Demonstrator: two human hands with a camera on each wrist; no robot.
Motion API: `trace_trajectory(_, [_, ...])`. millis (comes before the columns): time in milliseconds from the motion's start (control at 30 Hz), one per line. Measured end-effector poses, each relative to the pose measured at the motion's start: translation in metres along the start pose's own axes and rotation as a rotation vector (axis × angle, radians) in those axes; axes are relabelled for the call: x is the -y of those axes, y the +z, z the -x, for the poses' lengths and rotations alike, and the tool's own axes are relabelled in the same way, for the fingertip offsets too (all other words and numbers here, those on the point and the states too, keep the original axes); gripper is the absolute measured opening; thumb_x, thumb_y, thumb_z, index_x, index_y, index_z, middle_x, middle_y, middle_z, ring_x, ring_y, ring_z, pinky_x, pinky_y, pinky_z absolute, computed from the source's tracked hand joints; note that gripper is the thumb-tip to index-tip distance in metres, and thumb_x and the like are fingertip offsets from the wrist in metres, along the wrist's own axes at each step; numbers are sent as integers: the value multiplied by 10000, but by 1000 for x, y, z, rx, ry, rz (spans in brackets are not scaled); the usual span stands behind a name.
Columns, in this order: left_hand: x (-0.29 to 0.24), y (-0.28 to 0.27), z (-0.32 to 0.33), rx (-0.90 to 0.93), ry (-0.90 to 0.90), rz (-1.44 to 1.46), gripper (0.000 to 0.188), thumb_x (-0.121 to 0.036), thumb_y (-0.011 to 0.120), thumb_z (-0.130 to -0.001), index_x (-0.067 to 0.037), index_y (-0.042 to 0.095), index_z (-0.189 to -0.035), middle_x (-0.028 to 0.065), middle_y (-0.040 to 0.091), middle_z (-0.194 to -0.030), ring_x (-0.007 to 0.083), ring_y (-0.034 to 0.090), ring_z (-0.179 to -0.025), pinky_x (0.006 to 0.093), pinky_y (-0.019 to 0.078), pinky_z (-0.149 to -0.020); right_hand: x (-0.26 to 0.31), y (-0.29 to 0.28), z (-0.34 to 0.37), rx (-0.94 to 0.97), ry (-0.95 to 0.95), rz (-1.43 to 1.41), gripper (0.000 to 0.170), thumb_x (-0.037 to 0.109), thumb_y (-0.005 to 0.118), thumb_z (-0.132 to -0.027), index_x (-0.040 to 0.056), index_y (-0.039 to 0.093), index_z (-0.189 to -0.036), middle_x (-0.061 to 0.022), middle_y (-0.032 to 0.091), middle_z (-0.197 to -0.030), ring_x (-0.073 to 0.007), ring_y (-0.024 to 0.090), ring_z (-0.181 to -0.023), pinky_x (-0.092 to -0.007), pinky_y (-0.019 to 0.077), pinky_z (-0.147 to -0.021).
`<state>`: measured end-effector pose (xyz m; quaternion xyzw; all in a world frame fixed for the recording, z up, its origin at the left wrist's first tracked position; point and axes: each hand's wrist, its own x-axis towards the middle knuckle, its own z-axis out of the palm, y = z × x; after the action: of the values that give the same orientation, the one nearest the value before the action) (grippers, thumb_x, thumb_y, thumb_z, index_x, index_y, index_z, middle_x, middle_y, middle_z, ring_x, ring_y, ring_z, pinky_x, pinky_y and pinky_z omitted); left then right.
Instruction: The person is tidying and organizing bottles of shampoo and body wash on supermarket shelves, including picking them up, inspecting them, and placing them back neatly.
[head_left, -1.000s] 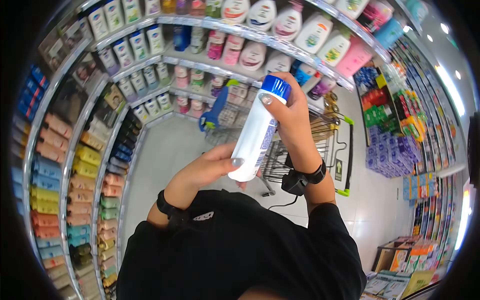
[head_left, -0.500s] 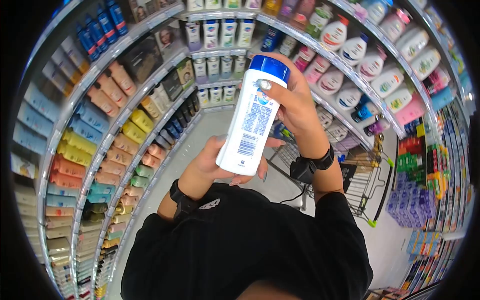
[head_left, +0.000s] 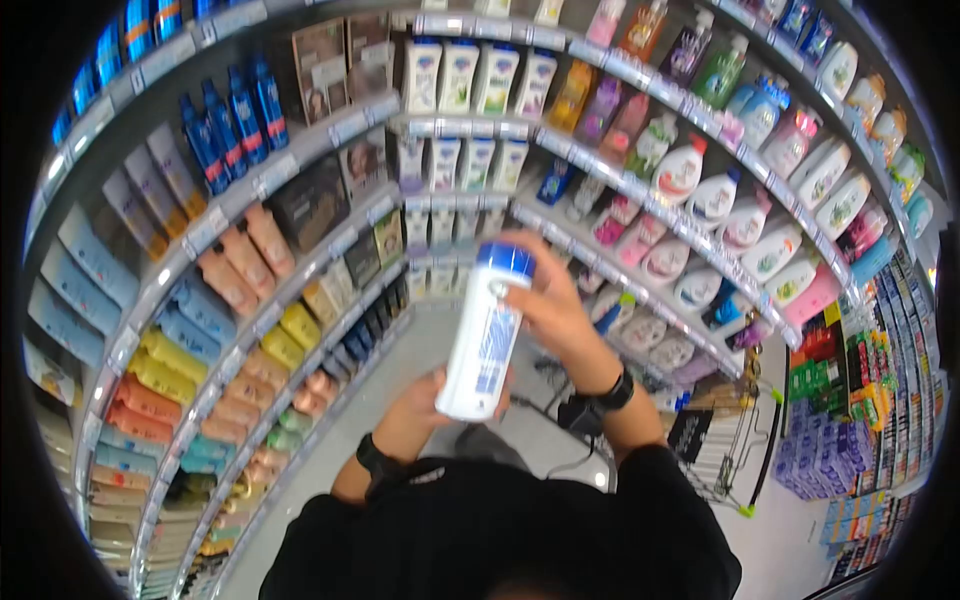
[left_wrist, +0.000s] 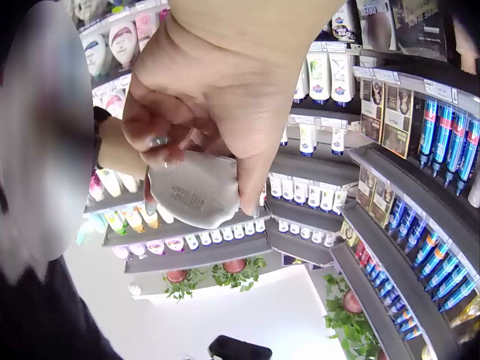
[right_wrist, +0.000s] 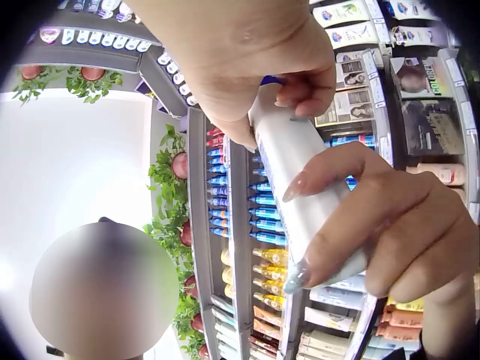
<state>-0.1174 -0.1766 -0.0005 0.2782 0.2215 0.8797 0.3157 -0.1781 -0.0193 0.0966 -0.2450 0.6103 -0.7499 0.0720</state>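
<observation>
A white bottle with a blue cap is held up in front of the torso, tilted slightly. Its label with fine print and a barcode faces the head camera. My right hand grips the upper end just below the cap, thumb across the label side. Lower down, my left hand holds the base end, its far fingers mostly hidden behind the bottle. The left wrist view shows the bottle's base between thumb and fingers. In the right wrist view, left-hand fingers wrap the bottle's lower part.
Curved shelves of toiletries surround the person: blue bottles and yellow ones at left, white bottles ahead, pump bottles at right. A wire shopping cart stands at the right on the pale floor.
The bottle turned from its narrow side to its barcode label by half a second ago. It now sits lower in the head view, which shows more upper shelves. Both hands keep their hold.
</observation>
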Motion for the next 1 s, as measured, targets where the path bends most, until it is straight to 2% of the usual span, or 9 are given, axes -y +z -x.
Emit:
trace_trajectory(100, [-12,-21,-21,-58,-93,-183,783,-554,703,-641,39,482,-1103,143,587,-873,214,605,-768,286,473,-676,-18,-24,-18,0,201,29,499,122,666,-775,47,450,-1218,-38,521,-1023,-115,532,-908,-236,446,-778])
trace_trajectory(200, [-14,-64,-40,-54,-151,-175,743,-558,680,-666,27,492,-1084,120,575,-842,187,594,-734,268,461,-640,-49,-57,-45,-4,293,84,521,248,697,-748,66,471,-1181,-50,540,-938,-95,529,-716,-211,412,-512])
trace_trajectory(333, [-26,-105,-84,-32,-165,-123,673,-553,651,-703,3,507,-1055,88,543,-815,154,546,-701,254,433,-607,-50,-91,-82,-62,338,59,426,155,647,-798,64,483,-1180,4,525,-761,-20,407,-525,-162,299,-413])
trace_trajectory(433, [-34,-135,-133,33,-271,-199,586,-473,657,-742,-15,516,-1078,67,541,-875,127,521,-763,242,425,-668,-43,-121,-103,-127,294,76,420,142,634,-802,74,482,-1187,-29,559,-801,-60,503,-602,-192,408,-496])
trace_trajectory(500, [-41,-125,-166,-355,-295,-636,572,-401,687,-738,8,527,-1103,80,573,-962,154,548,-842,277,447,-745,-68,-154,-120,-117,241,-100,398,99,606,-805,45,481,-1180,-100,613,-924,-166,605,-795,-283,492,-709])
trace_trajectory(567, [-70,-116,-209,-385,-323,-1177,525,-281,755,-666,15,575,-1061,100,628,-905,193,598,-819,319,469,-762,-78,-180,-133,-83,240,-236,383,76,594,-806,25,482,-1168,-134,622,-986,-217,619,-887,-327,490,-805])
trace_trajectory(633, [-83,-116,-233,-480,-210,-1650,518,-299,762,-651,5,596,-1035,89,644,-858,160,603,-766,317,478,-728,-95,-198,-152,-143,242,-152,303,125,656,-773,20,556,-1040,-49,621,-935,-127,595,-797,-255,480,-659])
trace_trajectory(733, [-98,-122,-251,-625,-112,-1794,459,-242,768,-636,-3,615,-996,87,652,-802,115,601,-730,297,485,-694,-99,-205,-179,-150,193,-239,249,95,638,-783,16,577,-1011,-35,625,-915,-127,603,-805,-268,492,-700])
trace_trajectory(1000, [-119,-171,-264,-376,-104,-768,483,-209,710,-729,17,553,-1127,98,637,-989,184,619,-865,317,477,-804,-89,-212,-249,51,122,-338,226,84,606,-814,-29,591,-1009,-70,644,-892,-118,614,-768,-261,502,-665])
